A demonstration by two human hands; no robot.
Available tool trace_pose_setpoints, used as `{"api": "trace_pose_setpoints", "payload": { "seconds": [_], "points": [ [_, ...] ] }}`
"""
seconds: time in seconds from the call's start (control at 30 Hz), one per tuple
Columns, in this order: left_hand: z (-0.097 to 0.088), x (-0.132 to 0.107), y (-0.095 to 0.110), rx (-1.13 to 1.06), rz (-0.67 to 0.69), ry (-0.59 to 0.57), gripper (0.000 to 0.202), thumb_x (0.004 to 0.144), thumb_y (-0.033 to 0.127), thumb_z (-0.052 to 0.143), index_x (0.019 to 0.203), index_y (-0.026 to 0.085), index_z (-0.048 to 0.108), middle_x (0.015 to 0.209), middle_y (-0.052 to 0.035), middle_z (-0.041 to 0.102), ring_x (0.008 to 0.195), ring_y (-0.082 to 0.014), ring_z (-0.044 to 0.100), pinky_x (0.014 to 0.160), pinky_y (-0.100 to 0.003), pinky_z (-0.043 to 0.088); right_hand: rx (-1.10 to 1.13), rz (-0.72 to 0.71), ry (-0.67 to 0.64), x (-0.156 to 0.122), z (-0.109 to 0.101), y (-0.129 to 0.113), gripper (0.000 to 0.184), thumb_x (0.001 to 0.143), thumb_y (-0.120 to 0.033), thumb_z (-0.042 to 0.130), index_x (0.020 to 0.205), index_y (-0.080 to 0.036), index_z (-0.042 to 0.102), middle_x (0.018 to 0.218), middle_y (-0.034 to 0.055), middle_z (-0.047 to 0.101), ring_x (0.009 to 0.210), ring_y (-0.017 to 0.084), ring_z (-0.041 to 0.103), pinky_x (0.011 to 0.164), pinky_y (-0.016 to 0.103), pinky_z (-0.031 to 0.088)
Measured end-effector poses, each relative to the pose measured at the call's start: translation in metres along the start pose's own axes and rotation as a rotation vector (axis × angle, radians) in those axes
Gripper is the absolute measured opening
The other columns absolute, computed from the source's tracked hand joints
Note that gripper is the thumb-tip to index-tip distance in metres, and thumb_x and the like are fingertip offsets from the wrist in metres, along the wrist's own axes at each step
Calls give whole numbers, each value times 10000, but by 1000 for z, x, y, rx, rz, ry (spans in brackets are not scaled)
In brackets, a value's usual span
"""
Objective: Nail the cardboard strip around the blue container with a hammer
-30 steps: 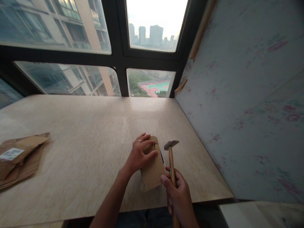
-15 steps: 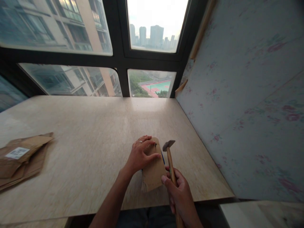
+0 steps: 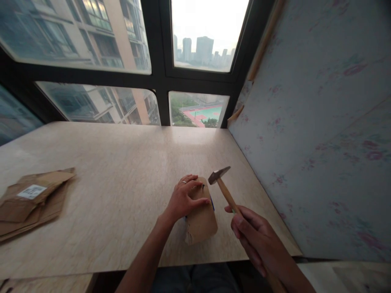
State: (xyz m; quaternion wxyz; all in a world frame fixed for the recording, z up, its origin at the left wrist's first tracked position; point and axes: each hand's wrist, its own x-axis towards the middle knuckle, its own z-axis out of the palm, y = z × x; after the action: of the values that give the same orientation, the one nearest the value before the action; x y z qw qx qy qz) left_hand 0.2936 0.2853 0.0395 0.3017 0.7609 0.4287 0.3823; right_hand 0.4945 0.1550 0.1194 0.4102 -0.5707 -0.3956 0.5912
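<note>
A small stack of brown cardboard [image 3: 201,224] with rounded corners lies on the pale stone-look surface near its front edge. My left hand [image 3: 185,199] is closed over its left side and far end, thumb lying across the top. Beside the index fingertip is a small dark thing [image 3: 203,186], too small to make out for certain. A strip of blue shows along the cardboard's right side. To the right, my right hand [image 3: 253,234] is wrapped round the wooden handle of a hammer [image 3: 224,185]. The hammer's metal head is raised, just right of the cardboard's far end and apart from it.
Flattened cardboard packaging [image 3: 35,203] with a white label lies at the left on the stone-look counter [image 3: 116,171]. A dark-framed window [image 3: 160,81] closes off the back. On the right rises a wall with floral paper [image 3: 320,142].
My right hand has moved right and away from the cardboard, and the hammer has lifted, its handle now more tilted. My left hand stays on the cardboard. The view has shifted slightly.
</note>
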Motion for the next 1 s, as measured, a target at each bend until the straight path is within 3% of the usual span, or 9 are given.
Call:
{"api": "trace_pose_setpoints", "payload": {
  "seconds": [0.2,0.37,0.53,0.73,0.9,1.0],
  "points": [
    [0,0,0,-13,-21,16,572,645,473,864,1124,218,682,1345,-131,613,1338,-311,487,1140,-537,377,-55,29,-50,-5,12,-2,503,894,-596,584,1176,-180,581,663,-68,559,260,-8,367,242,82,271],
    [1,-1,0,-17,-5,18,563,644,470,866,1117,227,682,1338,-124,614,1318,-309,504,1129,-533,388,-64,12,-53,1,9,1,525,905,-592,572,1225,-176,547,613,-89,532,247,6,357,229,94,266],
    [2,0,-1,-4,-5,18,576,642,466,865,1134,232,681,1339,-122,612,1309,-311,511,1119,-537,395,-96,22,-77,8,8,-1,447,917,-560,558,1146,-177,564,609,-100,504,249,4,336,219,95,250],
    [1,0,0,-8,-4,23,551,638,476,864,1108,244,695,1323,-121,626,1289,-320,531,1105,-551,404,-104,6,-46,1,12,-9,498,888,-612,560,1147,-186,550,571,-112,473,247,12,306,221,107,262],
    [1,0,0,-10,8,32,533,655,480,853,1108,247,698,1323,-117,630,1292,-317,530,1110,-554,397,-156,1,-95,4,16,-5,393,925,-574,526,966,-184,547,590,-104,472,257,-1,309,222,93,233],
    [1,0,0,-9,-5,22,540,647,473,860,1108,242,699,1327,-118,630,1293,-318,531,1112,-552,396,-114,-12,-89,6,16,-4,394,929,-566,535,1027,-185,542,574,-111,475,251,3,306,223,95,238]
  ]
}}
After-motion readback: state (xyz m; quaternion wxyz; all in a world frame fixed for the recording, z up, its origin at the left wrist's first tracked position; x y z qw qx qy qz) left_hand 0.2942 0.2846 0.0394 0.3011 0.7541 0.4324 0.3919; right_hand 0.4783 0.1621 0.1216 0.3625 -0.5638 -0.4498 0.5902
